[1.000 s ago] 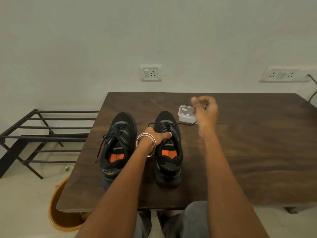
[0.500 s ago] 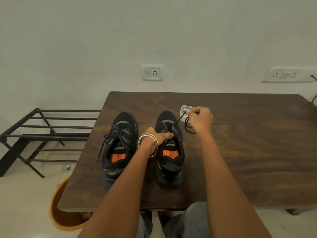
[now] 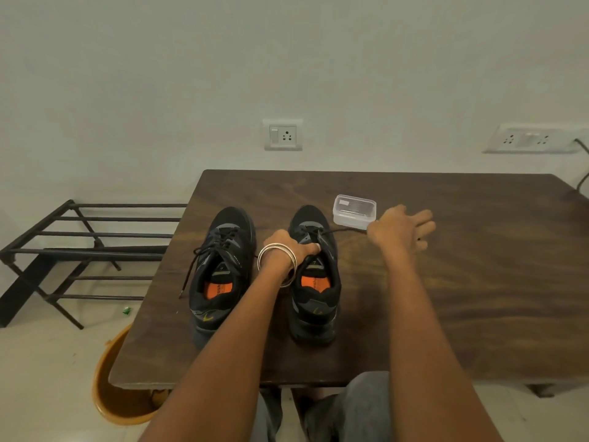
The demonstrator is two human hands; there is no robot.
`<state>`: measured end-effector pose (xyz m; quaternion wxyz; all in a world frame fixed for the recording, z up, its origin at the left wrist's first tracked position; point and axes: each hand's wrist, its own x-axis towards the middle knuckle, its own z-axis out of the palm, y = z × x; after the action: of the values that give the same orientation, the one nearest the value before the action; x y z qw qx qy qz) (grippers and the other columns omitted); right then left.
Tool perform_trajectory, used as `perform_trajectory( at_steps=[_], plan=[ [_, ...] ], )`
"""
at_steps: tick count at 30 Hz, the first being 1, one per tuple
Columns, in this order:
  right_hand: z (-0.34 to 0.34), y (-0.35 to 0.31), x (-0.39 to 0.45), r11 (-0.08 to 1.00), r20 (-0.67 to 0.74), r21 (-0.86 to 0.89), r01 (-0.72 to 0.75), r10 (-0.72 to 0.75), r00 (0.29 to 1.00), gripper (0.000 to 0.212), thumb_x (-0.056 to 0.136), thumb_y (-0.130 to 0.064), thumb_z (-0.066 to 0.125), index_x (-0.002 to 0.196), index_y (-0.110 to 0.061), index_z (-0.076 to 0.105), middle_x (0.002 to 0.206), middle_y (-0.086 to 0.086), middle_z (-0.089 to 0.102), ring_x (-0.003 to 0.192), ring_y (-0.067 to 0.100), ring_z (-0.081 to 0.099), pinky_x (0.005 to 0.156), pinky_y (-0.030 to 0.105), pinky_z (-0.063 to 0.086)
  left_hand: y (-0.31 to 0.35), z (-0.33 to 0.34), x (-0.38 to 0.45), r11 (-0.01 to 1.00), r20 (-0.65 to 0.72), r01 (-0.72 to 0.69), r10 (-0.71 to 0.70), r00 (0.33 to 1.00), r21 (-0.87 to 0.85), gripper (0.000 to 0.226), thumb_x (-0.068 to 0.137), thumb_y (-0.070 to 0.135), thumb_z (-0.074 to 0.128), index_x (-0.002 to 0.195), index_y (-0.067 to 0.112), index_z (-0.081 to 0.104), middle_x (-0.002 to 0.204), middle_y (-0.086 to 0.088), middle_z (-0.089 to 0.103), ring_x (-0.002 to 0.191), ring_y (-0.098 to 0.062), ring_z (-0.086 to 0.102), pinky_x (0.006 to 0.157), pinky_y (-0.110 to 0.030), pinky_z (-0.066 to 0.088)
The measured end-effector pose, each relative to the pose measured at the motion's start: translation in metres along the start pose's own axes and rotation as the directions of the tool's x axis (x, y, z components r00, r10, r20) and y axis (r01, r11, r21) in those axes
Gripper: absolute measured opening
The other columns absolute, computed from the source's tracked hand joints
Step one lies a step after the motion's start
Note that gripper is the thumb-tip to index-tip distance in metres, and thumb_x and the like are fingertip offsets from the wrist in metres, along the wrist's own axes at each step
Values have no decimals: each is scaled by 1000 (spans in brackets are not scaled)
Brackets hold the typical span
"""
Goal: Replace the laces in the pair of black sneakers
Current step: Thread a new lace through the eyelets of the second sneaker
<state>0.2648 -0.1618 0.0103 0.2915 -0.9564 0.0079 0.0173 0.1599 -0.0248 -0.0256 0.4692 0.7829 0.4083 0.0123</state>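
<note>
Left hand [image 3: 288, 250] grips right sneaker [image 3: 314, 275] tongue; right hand [image 3: 400, 229] pinches lace [image 3: 345, 230] taut toward 3 o'clock—pull steadily, keep the shoe braced.

Bare table [image 3: 462, 298] right of and behind the right hand [image 3: 400, 229] — open passage. Clear plastic box [image 3: 354, 212] sits just left of it. Taut lace [image 3: 345, 230] spans between both hands; second sneaker [image 3: 221, 269] blocks left of the left hand [image 3: 288, 248].

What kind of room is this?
Probably a plain room in a home, perhaps near the entrance. A dark wooden table stands against a bare wall with a switch socket, a metal shoe rack is beside it, and an orange bucket sits on the tiled floor.
</note>
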Motion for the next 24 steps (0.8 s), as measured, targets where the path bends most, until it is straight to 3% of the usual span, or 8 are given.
perform_trajectory(
  at_steps=[4,6,9,12,15,17,20,24],
  plan=[
    [2,-4,-2,985,34,-103,139,-136,990,36,94,-5,55,129,1,52,150,22,20,131,38,28,102,42,36,1,-1,0,994,30,-74,72,997,86,32,78,32,78,76,18,49,76,4,51,75,-15,53,78,-32,51],
    [5,-7,2,966,83,-69,251,-245,966,31,97,-1,50,127,5,55,142,25,38,126,39,40,99,39,41,-1,2,2,980,40,-127,122,992,152,32,76,35,79,90,16,58,86,3,58,79,-15,57,76,-30,50],
    [12,-17,-3,934,227,88,346,-357,906,27,101,-4,47,120,10,60,120,24,59,118,37,56,99,39,46,0,4,2,944,46,-187,181,982,271,53,74,44,77,118,18,63,112,-4,63,93,-21,62,75,-31,52],
    [23,-24,-13,907,362,182,380,-421,832,32,105,-17,42,102,8,63,97,16,60,106,32,60,88,38,45,1,6,-1,923,32,-201,202,979,328,56,76,46,73,123,19,59,119,-6,58,95,-23,60,72,-31,48],
    [36,-25,-16,878,423,215,428,-478,769,29,104,-12,43,111,5,65,109,21,65,112,34,59,93,39,44,0,6,-2,913,10,-207,218,976,352,52,78,45,69,121,18,61,115,-9,58,90,-22,59,68,-31,49],
    [43,-25,-17,852,379,213,478,-523,764,26,100,-7,52,119,-1,68,118,16,68,114,27,59,94,30,43,-1,4,-3,905,5,-211,225,974,368,46,81,44,66,118,18,62,109,-9,58,82,-20,57,59,-27,43],
    [53,-22,-15,863,248,281,420,-488,837,15,88,-6,70,102,-4,76,100,12,74,92,17,66,88,24,49,-2,3,-1,904,-1,-220,237,972,367,35,85,42,63,109,17,67,98,-6,62,73,-16,56,51,-22,37],
    [63,-20,-16,871,187,231,433,-477,859,6,86,-6,71,87,-4,77,88,12,73,90,20,67,81,28,53,-3,-1,1,912,-23,-224,247,969,345,31,87,41,60,107,18,69,93,-4,67,76,-17,61,62,-28,49]
  ],
)
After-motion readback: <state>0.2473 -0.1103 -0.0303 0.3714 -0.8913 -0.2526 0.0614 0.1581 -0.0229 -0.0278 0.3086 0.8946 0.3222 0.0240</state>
